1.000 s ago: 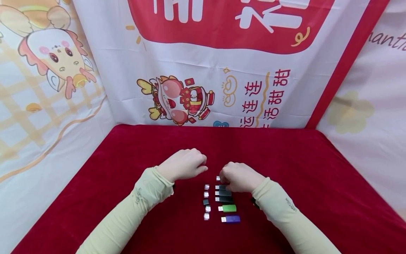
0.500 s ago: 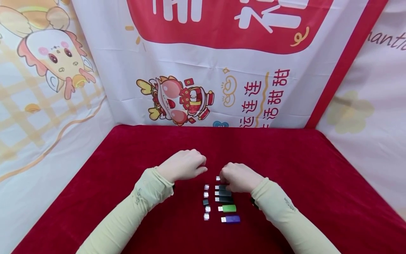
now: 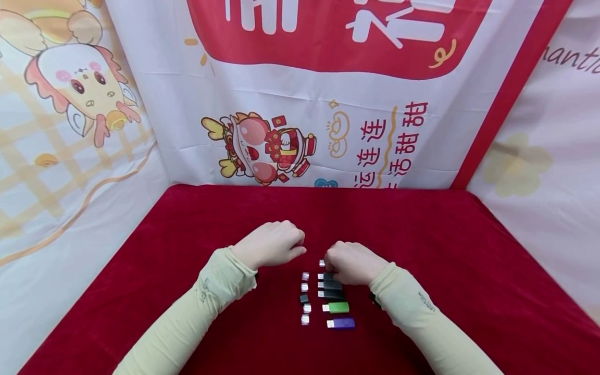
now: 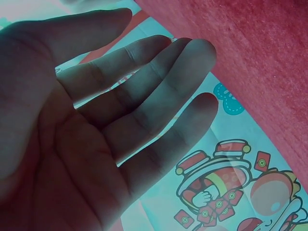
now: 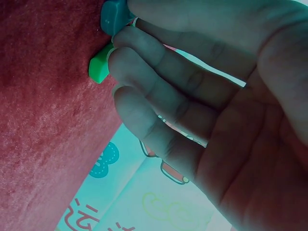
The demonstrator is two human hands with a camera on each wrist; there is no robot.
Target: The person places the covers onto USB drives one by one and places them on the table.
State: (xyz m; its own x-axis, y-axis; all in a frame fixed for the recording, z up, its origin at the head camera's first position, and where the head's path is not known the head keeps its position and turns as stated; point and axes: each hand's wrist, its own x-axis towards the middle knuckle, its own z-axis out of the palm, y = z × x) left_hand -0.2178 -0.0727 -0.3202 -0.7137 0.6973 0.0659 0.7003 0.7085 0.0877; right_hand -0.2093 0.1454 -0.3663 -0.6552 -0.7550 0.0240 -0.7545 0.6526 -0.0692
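My left hand (image 3: 274, 244) hovers over the red cloth left of the drives. In the left wrist view, its fingers are loosely bent with nothing between them. My right hand (image 3: 353, 263) lies low over the far end of a column of USB flash drives. Its relaxed fingertips overlap a green drive (image 5: 99, 66) in the right wrist view, and the thumb tip is beside a dark drive (image 5: 114, 18). From above, only the metal plug of the farthest drive (image 3: 322, 263) shows. Nearer lie a black drive (image 3: 332, 295), another green drive (image 3: 338, 307) and a purple drive (image 3: 344, 323).
Left of the drives runs a column of small caps, with a clear cap (image 3: 305, 287) and a dark cap (image 3: 304, 299) among them. A red cloth (image 3: 225, 333) covers the table. Printed fabric walls (image 3: 290, 94) stand behind and at both sides.
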